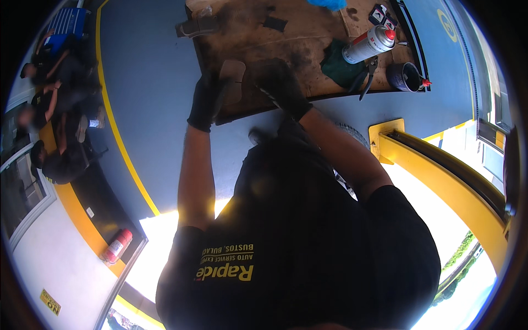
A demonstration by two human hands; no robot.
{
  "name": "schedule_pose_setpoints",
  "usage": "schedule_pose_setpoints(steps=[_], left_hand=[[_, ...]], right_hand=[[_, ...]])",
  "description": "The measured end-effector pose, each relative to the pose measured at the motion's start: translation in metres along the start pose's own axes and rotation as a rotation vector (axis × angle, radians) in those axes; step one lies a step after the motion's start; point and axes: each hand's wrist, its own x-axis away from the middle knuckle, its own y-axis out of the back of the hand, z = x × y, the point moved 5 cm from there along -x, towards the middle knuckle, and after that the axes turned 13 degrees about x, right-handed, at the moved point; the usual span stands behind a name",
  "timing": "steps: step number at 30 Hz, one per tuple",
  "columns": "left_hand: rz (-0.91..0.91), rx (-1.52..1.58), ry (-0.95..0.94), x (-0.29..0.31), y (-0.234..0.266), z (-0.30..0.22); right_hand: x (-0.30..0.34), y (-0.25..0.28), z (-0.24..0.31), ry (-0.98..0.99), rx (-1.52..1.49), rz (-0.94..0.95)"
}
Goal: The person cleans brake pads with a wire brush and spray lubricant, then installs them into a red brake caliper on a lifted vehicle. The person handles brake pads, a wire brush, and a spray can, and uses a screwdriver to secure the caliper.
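Observation:
My left hand [208, 99], in a black glove, is closed on the edge of a flat brake pad [232, 71] with rounded corners, above the near left part of the brown worktop [313, 44]. To its right is my right hand [281, 87], gloved in black too, a little apart from the pad. Its fingers are blurred and merge with the dark stains, so I cannot see whether they hold anything. A second brake pad [198, 26] lies at the far left edge. Beyond my hands is a small black piece of sheet [275, 23].
On the worktop's right stand a spray can [367, 45] with a red cap and a round tin [403, 77], near a green cloth [338, 65] and pliers [369, 77]. Small boxes [381, 16] sit behind. A yellow lift arm [440, 165] extends at right; people [60, 110] are at far left.

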Motion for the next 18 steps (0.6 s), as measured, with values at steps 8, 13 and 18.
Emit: schedule_pose_setpoints(steps=[8,13,18], left_hand=[[0.198,-0.141,0.034,0.013,0.006,-0.007],[0.26,-0.249,0.011,0.017,0.001,-0.028],[0.247,-0.35,-0.207,0.02,-0.006,-0.024]], right_hand=[[-0.025,0.055,-0.005,0.238,-0.213,-0.057],[-0.05,0.062,0.01,0.024,-0.16,0.097],[-0.037,0.056,0.008,0.001,-0.08,0.0]])
